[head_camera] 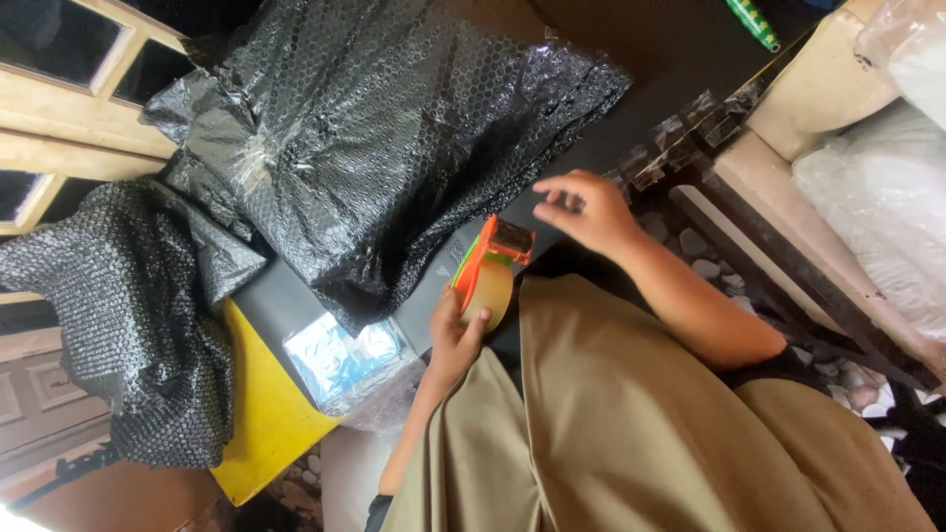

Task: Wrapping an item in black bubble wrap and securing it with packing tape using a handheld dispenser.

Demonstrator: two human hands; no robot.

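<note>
Two hands at work, both the person's own, over a lap in tan cloth (631, 424). Left hand (455, 340) is nearest the body, fingers closed round the lower rim of an orange tape dispenser (485, 271) with its clear tape roll (490, 291); firm grip, thumb on the near side. Dispenser stands roughly upright, long axis tilted up and away from the lap, cutter end at the top pointing toward the right hand (581, 212).

Right hand sits just beyond and to the right of the cutter end, close but apart from it. Fingers half curled, tips drawn together as if pinching; whether tape is between them I cannot tell (clear tape would not show here anyway). So the dispenser lies down and left of those fingertips, and the left hand is the one actually on it.

Beyond both: a dark flat board (296, 305), a big bundle in black bubble wrap (384, 138) on it, a second black-wrapped bundle (138, 315) off left. Blue-and-white packet in clear plastic (345, 360) lies near the left wrist, beside a yellow sheet (261, 424). Short tape strips (690, 133) hang from a table edge further off.
</note>
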